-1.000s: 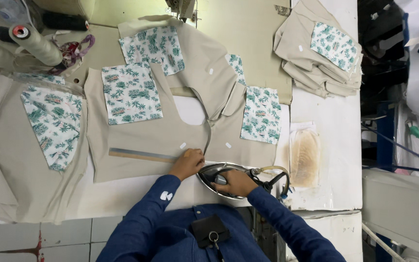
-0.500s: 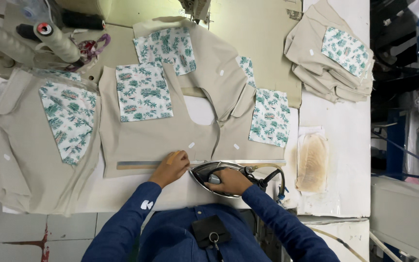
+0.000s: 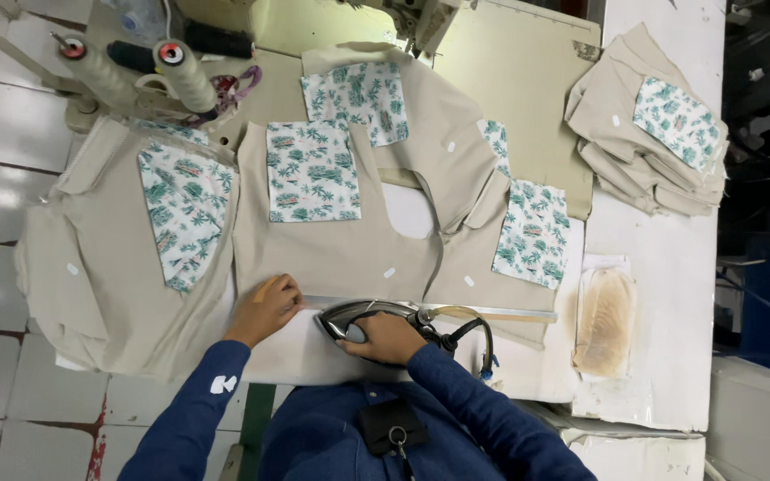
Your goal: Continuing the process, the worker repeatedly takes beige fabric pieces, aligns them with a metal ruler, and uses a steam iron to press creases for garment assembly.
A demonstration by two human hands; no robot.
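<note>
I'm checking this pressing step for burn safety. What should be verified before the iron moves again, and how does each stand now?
1. Right hand on the iron handle: ok.
2. Left hand clear of the iron: ok, beside it on the beige garment.
3. Hem lying flat along the ruler: cannot tell.
4. Cord off the pressing path: ok, it loops behind.
5. Scorched rest pad free: ok.

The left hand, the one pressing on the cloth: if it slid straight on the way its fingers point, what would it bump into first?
Probably nothing hard: the left hand points across the flat beige garment, and the first thing in line looks like the leaf-print pocket patch.
</note>
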